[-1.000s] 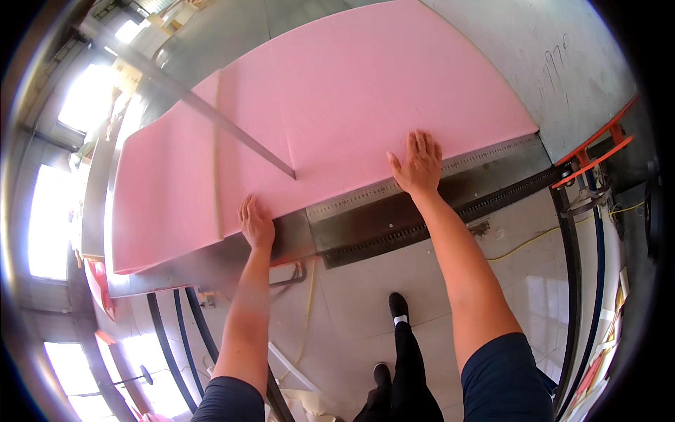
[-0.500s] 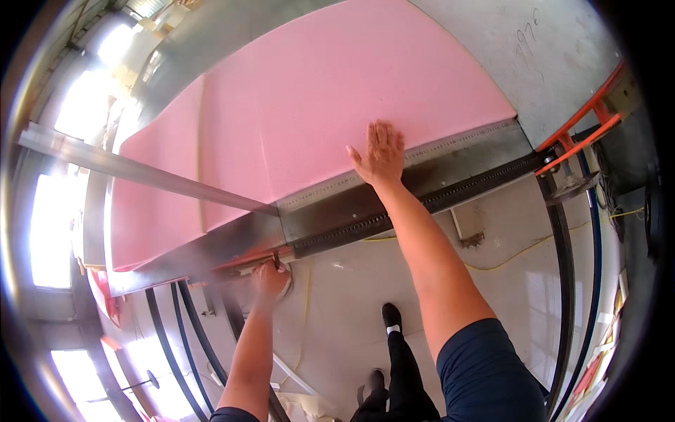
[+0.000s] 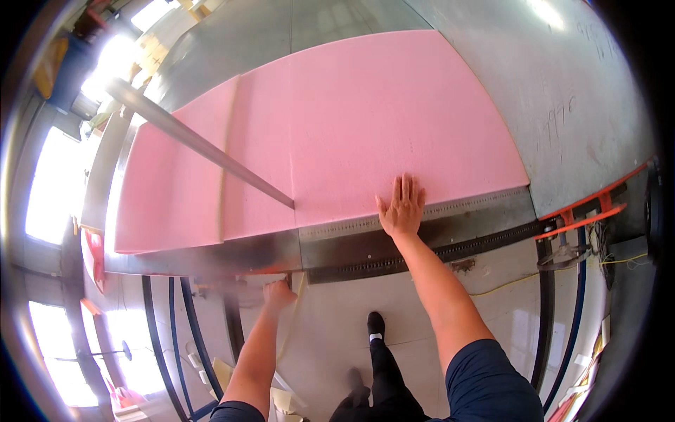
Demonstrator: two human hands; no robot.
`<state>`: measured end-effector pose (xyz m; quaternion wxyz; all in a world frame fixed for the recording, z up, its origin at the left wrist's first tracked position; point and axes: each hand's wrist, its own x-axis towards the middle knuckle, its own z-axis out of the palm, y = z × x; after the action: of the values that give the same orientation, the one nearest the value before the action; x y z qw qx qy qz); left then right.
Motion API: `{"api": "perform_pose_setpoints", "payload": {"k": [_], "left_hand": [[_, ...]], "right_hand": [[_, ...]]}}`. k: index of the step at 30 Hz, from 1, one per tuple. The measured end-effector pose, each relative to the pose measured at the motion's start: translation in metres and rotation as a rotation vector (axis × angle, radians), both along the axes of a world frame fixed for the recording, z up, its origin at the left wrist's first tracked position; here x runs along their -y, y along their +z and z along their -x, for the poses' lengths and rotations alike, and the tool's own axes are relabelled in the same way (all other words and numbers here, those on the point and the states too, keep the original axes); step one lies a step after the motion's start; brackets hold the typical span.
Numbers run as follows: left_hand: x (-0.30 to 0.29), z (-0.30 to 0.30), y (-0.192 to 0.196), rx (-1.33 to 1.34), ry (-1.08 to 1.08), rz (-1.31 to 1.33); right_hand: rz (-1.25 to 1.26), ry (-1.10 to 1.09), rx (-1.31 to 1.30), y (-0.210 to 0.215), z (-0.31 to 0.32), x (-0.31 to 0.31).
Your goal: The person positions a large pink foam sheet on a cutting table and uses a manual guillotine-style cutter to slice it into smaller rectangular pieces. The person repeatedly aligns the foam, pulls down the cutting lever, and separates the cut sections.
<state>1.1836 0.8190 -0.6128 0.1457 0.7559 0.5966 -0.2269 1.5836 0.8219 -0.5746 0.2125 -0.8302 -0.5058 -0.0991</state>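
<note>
A large pink foam board point(image 3: 365, 119) lies flat on a grey metal table point(image 3: 450, 232). My right hand point(image 3: 401, 207) rests flat on the board's near edge, fingers spread, partly over the table's metal ruler strip point(image 3: 464, 207). My left hand point(image 3: 279, 294) is below the table's front edge with its fingers curled; what it grips is blurred. A pale thin strip point(image 3: 294, 316) hangs right beside it. A long grey metal bar point(image 3: 204, 148) crosses the board from the upper left and ends near the board's near edge. A pale seam point(image 3: 226, 169) runs across the board on the left.
An orange metal bracket point(image 3: 587, 214) sticks out at the table's right end, with cables point(image 3: 562, 267) on the floor below. Dark rails point(image 3: 169, 330) curve along the floor at the left. My black shoe point(image 3: 376, 325) stands on the pale floor. Bright windows line the left rim.
My left hand left the board's near edge and dropped under the table front. The metal bar swung over the board. My right hand stayed on the near edge.
</note>
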Motion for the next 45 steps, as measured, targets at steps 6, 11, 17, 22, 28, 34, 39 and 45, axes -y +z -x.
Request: {"api": "perform_pose_setpoints", "payload": {"k": [6,11,17,22,28,34,39,45], "left_hand": [[-0.004,-0.016,0.035,-0.035,-0.067,0.152],[0.002,0.000,0.013,0.023,-0.085,0.131],[0.001,-0.004,0.016,0.120,-0.083,0.045],[-0.008,0.010,0.002,0.082,-0.176,0.225],[-0.013,0.008,0.013,0.113,-0.173,0.367],[-0.004,0.020,-0.005,0.236,-0.158,0.449],[-0.004,-0.028,0.067,0.273,-0.197,0.571],[0.065,-0.001,0.047,0.323,-0.227,0.509]], "right_hand": [[0.109,0.001,-0.049,0.013,-0.002,-0.002],[0.145,0.000,-0.046,0.016,0.002,0.001],[0.193,-0.006,-0.017,0.011,-0.001,-0.001],[0.202,-0.006,-0.027,0.009,0.001,-0.008],[0.205,-0.017,-0.036,0.010,0.002,0.003],[0.175,0.002,0.022,0.004,0.009,0.011],[0.225,-0.051,0.054,0.028,-0.023,0.043],[0.230,-0.028,0.082,0.027,-0.007,0.093]]}}
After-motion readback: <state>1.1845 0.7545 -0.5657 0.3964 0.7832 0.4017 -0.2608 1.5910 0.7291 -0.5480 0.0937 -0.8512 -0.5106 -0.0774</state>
